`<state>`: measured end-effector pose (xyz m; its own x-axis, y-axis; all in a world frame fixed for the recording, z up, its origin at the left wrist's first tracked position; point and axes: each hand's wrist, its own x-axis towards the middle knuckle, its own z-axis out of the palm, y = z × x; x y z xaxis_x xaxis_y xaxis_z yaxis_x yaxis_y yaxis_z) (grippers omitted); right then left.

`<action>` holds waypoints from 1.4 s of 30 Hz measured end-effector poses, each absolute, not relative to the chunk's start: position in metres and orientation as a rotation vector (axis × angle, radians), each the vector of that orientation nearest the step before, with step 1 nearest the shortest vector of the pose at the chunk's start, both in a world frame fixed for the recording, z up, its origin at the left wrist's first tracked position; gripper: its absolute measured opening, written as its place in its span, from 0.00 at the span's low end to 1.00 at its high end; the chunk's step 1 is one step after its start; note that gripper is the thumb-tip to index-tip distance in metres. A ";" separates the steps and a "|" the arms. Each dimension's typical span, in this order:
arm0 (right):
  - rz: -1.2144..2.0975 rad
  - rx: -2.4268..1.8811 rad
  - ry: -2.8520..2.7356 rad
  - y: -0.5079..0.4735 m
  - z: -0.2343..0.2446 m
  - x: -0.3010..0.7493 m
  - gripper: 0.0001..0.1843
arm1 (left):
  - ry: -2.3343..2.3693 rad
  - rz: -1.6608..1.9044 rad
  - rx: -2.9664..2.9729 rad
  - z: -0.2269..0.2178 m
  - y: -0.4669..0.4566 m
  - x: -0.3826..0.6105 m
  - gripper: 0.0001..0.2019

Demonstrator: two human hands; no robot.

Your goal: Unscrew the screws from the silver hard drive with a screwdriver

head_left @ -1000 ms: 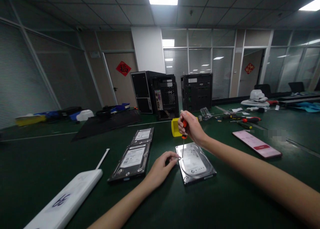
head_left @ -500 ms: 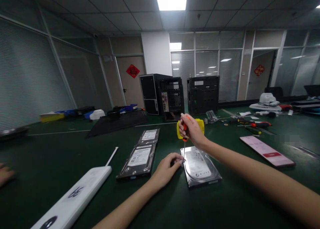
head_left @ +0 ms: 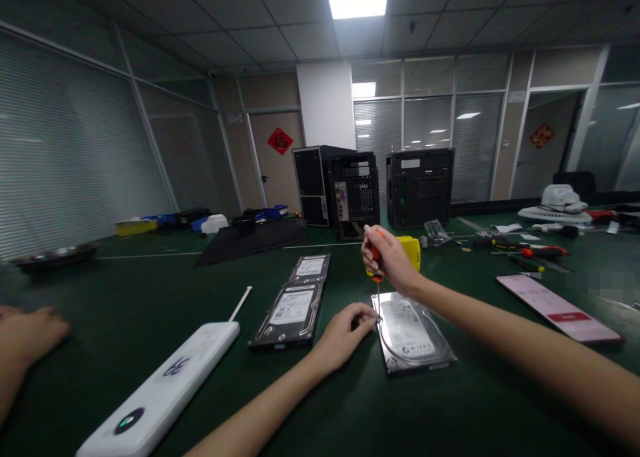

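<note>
On the near side of the desk (head_left: 375,417), a silver hard drive (head_left: 413,340) lies label up, with a screwdriver (head_left: 378,278) nearly upright over its left edge. Over the last second the view has swung leftward and another person's hand (head_left: 33,334) has come in at the left, while both working hands have stayed at that same edge; the work there seems unbroken. The right hand (head_left: 393,260) has its grip wrapped around the orange handle; the left hand (head_left: 347,334) has its fingertips drawn together by the tool's tip, and whether they pinch anything small I cannot tell. Room runs along the drive's near edge. Leftward, the left hand fills much of the gap before a dark drive (head_left: 295,307); rightward, the right forearm (head_left: 490,317) passes between drive and phone (head_left: 560,307), and a yellow object (head_left: 411,252) probably tightens the far side.
</note>
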<state>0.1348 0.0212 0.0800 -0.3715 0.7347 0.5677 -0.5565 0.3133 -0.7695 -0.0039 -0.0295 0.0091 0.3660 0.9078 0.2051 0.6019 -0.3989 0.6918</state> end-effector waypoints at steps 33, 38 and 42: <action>1.181 -0.212 -1.345 0.019 0.075 0.132 0.09 | 1.289 0.787 2.173 0.008 -0.027 -0.006 0.12; 1.163 -0.175 -1.367 0.018 0.078 0.138 0.07 | 1.257 0.803 2.165 0.007 -0.025 -0.007 0.11; 1.085 -0.240 -1.366 0.020 0.074 0.139 0.08 | 1.250 0.815 2.174 0.006 -0.026 -0.007 0.11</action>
<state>0.1389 0.0199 0.0741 -0.1672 0.7309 0.6617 -0.4793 0.5262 -0.7024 -0.0073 -0.0262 0.0057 0.3994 0.8823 0.2490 0.5833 -0.4541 0.6735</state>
